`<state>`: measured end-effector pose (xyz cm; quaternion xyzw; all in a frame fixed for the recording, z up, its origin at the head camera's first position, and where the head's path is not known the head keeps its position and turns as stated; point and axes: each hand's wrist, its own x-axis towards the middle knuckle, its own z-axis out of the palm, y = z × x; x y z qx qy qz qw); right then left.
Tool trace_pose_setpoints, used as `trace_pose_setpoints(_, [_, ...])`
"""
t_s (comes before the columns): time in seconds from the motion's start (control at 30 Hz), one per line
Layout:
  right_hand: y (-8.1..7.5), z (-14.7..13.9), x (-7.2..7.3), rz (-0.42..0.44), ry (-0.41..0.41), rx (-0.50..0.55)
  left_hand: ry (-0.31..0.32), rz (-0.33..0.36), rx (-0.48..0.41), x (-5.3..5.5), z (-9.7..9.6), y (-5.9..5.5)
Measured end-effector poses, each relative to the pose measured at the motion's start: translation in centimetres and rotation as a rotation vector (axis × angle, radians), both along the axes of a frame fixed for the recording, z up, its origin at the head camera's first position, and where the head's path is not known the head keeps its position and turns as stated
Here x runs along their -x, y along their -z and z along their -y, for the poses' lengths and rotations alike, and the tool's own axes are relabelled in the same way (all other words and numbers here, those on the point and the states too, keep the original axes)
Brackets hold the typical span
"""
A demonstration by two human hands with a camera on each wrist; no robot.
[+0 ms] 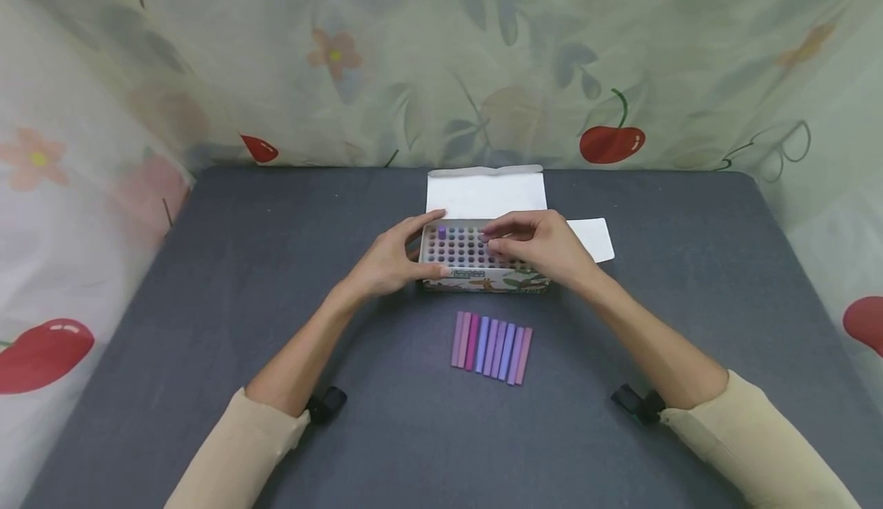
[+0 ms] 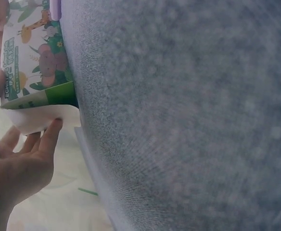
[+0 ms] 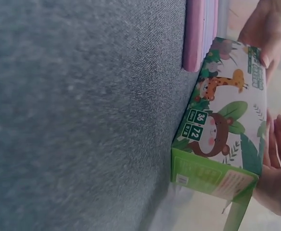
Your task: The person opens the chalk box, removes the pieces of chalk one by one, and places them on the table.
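Observation:
A printed cardboard box [image 1: 486, 282] with animal pictures stands on the table, its top showing rows of round holes. My left hand [image 1: 395, 261] grips the box's left end, thumb at the front edge and fingers behind. One purple chalk stick [image 1: 442, 232] pokes out of a hole near the back left corner. Over the right half of the holes, my right hand [image 1: 545, 239] pinches a small pinkish-purple chalk stick [image 1: 486, 238], mostly hidden by the fingers. In front of the box lies a row of several pink, purple and blue chalk sticks [image 1: 491, 348].
The box's white lid [image 1: 486, 193] is folded back towards the curtain [image 1: 428, 57]. A white side flap [image 1: 592, 239] sticks out to the right. Dark grey cloth covers the table [image 1: 276, 248]. A black wrist strap [image 1: 327, 405] shows by the left sleeve.

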<state>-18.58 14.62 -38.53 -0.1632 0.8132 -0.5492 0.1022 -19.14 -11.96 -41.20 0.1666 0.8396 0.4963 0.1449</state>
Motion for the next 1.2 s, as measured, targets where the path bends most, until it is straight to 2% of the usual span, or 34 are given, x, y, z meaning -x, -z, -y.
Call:
trace_pose_setpoints(0.17, [0.2, 0.7, 0.6, 0.021, 0.006, -0.012, 0.006, 0.002, 0.000, 0.1, -0.1, 0.0])
trace_pose_setpoints(0.43, [0.5, 1.8, 1.7, 0.082, -0.029, 0.075, 0.012, 0.008, -0.006, 0.2, -0.2, 0.1])
trace_pose_setpoints(0.7, [1.0, 3.5, 2.9, 0.012, -0.014, 0.007, 0.014, 0.014, -0.032, 0.3, 0.0, -0.1])
trace_pose_setpoints(0.93, [1.1, 4.4, 3.3, -0.042, -0.039, -0.066, 0.030, 0.040, -0.038, -1.5, -0.6, -3.7])
trace_pose_setpoints(1.2, [0.9, 5.0, 3.5, -0.053, -0.044, -0.153, 0.027, 0.040, -0.035, -1.5, -0.5, -3.6])
